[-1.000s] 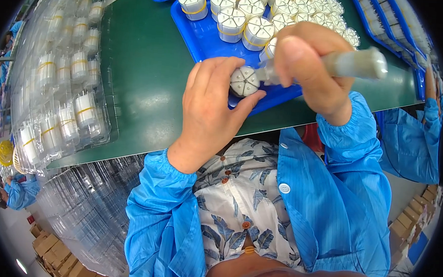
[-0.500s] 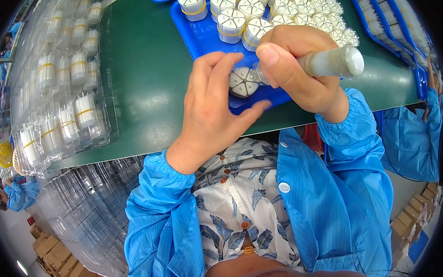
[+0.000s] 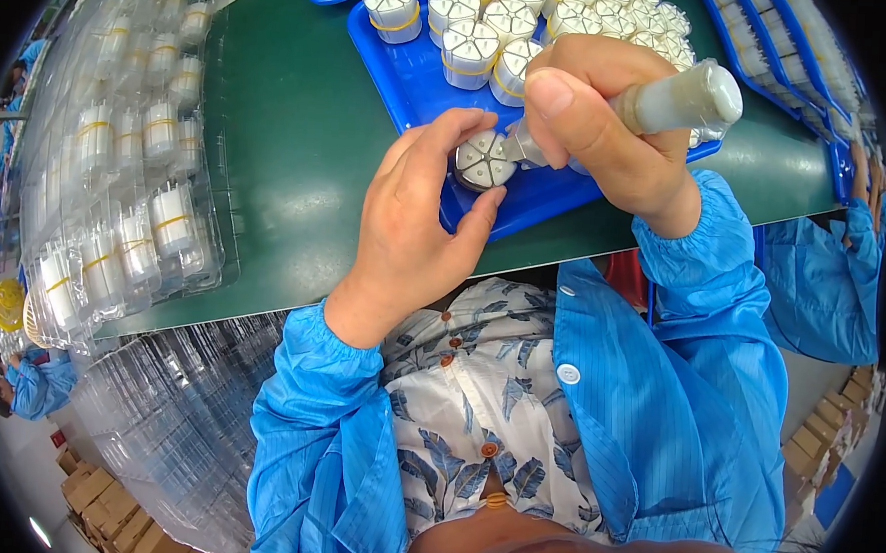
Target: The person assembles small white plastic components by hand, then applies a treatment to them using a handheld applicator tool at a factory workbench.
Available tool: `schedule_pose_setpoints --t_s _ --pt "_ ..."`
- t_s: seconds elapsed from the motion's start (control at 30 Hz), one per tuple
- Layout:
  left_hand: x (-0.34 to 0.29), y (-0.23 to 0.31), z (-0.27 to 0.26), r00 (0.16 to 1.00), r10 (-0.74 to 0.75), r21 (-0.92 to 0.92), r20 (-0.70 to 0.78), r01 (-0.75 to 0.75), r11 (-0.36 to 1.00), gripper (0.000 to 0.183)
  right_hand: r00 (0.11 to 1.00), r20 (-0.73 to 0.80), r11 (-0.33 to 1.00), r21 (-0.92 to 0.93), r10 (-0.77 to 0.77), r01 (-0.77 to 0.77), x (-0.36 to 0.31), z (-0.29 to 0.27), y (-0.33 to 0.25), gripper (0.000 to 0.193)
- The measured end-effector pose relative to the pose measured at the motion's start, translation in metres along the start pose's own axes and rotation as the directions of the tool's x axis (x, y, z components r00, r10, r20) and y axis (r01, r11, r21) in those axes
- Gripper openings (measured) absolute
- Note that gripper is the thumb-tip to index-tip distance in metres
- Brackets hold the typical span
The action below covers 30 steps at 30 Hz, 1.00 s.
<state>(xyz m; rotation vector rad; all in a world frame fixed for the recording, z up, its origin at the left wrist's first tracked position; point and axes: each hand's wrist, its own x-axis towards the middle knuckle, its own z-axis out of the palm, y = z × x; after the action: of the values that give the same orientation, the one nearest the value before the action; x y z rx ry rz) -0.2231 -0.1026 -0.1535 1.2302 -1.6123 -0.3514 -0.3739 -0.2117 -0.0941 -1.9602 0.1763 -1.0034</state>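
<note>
So the big thing here is a green bench [image 3: 298,179], running right across in front of the person. On its left end there's a tall pile of clear plastic packs [image 3: 202,252] with white bundles inside, each with a yellow band. Next size down is a blue tray [image 3: 413,87], crowded toward its far side with more banded white bundles [image 3: 470,56].

Then the hands. Right hand [image 3: 626,126] has a closed grip, fingers and thumb wrapped round a pale, thick-handled tool [image 3: 685,99]. Left hand [image 3: 406,210] has a partly curled grip, fingers on the far side and thumb on the near side of one round segmented piece [image 3: 485,161]. That piece sits at the tray's near left corner, and the tool's tip is right by its edge; can't tell if they're touching.
</note>
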Motion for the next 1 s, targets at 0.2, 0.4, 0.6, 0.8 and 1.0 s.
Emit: schedule_pose_setpoints --t_s 0.2,0.4,0.6,0.8,1.0 --pt "0.001 0.0 -0.003 0.998 -0.004 0.028 0.068 0.002 1.0 0.063 1.0 0.015 1.0 -0.013 0.007 -0.006 0.0 -0.001 0.002 0.024" --pt "0.002 -0.003 0.002 1.0 0.015 0.113 -0.006 -0.014 0.994 0.063 0.991 0.06 0.976 -0.178 -0.118 0.127 -0.002 0.002 0.0 0.017" --pt "-0.002 -0.002 0.005 0.999 -0.001 0.109 -0.042 0.006 0.994 0.067 0.999 0.039 0.992 -0.127 0.01 -0.005 -0.006 0.004 -0.004 0.019" --pt "-0.004 0.0 -0.003 0.998 -0.052 0.01 0.037 0.052 0.999 0.063 0.999 -0.041 0.999 0.024 0.036 -0.035 -0.001 -0.002 -0.009 0.029" --pt "0.002 -0.001 -0.008 0.997 0.005 -0.022 0.083 -0.003 1.0 0.061 0.996 0.016 0.995 -0.052 0.087 -0.086 0.002 0.002 0.001 0.028"
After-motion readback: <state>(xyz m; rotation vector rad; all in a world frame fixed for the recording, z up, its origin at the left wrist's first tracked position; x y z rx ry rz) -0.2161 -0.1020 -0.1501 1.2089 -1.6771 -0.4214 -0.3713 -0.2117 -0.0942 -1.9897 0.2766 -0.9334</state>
